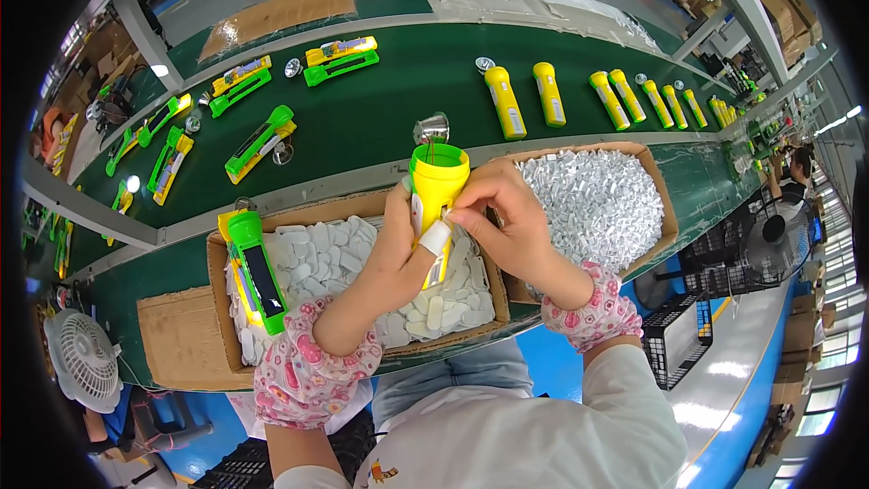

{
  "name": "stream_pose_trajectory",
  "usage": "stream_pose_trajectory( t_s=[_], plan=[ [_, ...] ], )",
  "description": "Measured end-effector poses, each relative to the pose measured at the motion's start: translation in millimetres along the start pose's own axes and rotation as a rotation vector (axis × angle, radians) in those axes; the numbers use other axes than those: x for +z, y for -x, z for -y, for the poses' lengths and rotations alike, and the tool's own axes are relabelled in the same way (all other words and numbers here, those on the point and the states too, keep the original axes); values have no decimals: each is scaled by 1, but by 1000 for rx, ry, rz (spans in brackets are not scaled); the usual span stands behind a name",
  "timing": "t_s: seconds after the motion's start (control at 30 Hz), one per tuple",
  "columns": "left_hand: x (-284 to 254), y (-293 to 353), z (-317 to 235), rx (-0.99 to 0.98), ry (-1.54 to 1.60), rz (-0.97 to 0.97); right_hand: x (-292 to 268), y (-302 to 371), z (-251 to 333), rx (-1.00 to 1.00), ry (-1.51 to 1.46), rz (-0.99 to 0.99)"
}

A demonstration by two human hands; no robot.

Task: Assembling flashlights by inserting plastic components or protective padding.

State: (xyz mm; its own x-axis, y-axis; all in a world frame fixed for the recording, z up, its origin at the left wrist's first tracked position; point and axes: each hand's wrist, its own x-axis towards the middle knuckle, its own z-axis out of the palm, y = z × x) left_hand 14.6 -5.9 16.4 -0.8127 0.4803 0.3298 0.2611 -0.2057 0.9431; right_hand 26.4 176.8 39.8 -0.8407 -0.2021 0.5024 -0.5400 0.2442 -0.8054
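Note:
A yellow flashlight body (440, 183) with a green inner rim stands nearly upright in my left hand (385, 263), whose fingers wrap its left side. White wrapping covers the left thumb, which lies across the front of the body. My right hand (514, 228) pinches thumb and forefinger against the flashlight's right side; whatever is between the fingertips is too small to make out. A silver reflector cup (432, 128) hangs by thin wires at the flashlight's open top. Below the hands, white plastic pieces (326, 254) fill a cardboard box (217, 294).
An opened green-and-yellow flashlight (256, 267) lies across the box's left end. To the right, another cardboard box (669, 204) holds small shiny pieces (588, 204). Several flashlights (505, 104) lie on the green belt (362, 127) beyond. A white fan (83, 358) stands at left.

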Motion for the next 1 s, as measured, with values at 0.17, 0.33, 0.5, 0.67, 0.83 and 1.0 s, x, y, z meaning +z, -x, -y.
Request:
stream_pose_trajectory(
  t_s=[0.17, 0.33, 0.5, 0.67, 0.83, 1.0],
  plan=[
    [-7, 3, 0, 34, -302, 48, -1, -7, 8, 227, -212, 50],
    [3, 2, 9, -108, 94, -57, 7, -3, -10, 168, -194, -7],
    [-4, -8, -2, -105, 217, -168, 16, 18, -32, 271, -190, 196],
    [-15, -5, -12, -132, 476, -257, 35, 9, 6, 359, -256, 398],
    [-28, -9, -18, -76, 434, -316, 44, -15, 14, 409, -388, 427],
    [-99, 12, -14, 129, -889, -529, 39, -69, -25, 309, -61, 406]
  ],
)
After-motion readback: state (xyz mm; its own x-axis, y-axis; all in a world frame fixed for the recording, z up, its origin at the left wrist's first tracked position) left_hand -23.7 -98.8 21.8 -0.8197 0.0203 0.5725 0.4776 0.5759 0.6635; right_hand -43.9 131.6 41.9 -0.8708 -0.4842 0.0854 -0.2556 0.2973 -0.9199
